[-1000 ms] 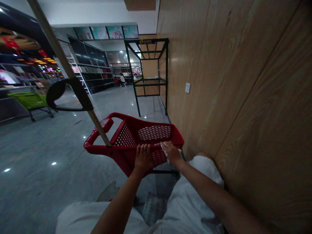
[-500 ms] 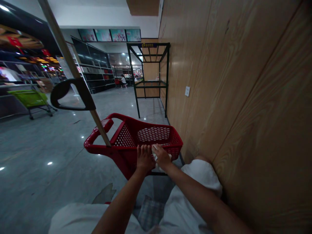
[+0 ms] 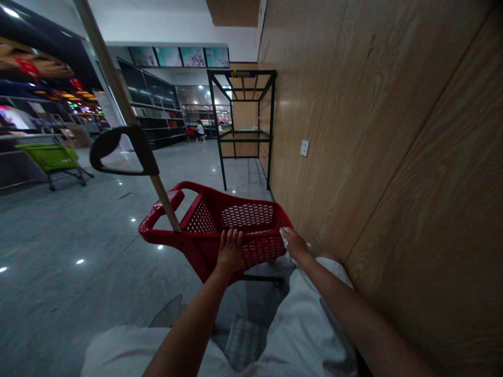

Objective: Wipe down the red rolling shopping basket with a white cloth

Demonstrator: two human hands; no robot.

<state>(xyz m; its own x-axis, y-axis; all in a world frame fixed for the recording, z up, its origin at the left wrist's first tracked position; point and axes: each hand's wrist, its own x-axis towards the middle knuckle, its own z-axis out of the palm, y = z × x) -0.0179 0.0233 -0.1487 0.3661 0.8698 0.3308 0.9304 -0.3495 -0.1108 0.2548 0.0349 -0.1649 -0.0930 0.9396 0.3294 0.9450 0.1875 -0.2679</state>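
In front of me stands a red plastic shopping cart with perforated basket walls. The fingers of my left hand curl over its near rim, around the middle. Farther right, my right hand is closed on a white cloth, pressed against the rim at the basket's right corner. Part of the cloth is hidden by the hand. A long pole with a black loop handle rises at a slant by the cart's push-bar end; its lower tip meets the near rim.
A wood-panelled wall with a socket runs close on my right. Beyond the cart stands a dark metal frame rack. A green cart is at the left. A person sits low far back, near dark shelves.
My right hand has slid right along the rim with the cloth, away from my left hand to the basket's corner. My left hand keeps its grip on the rim.
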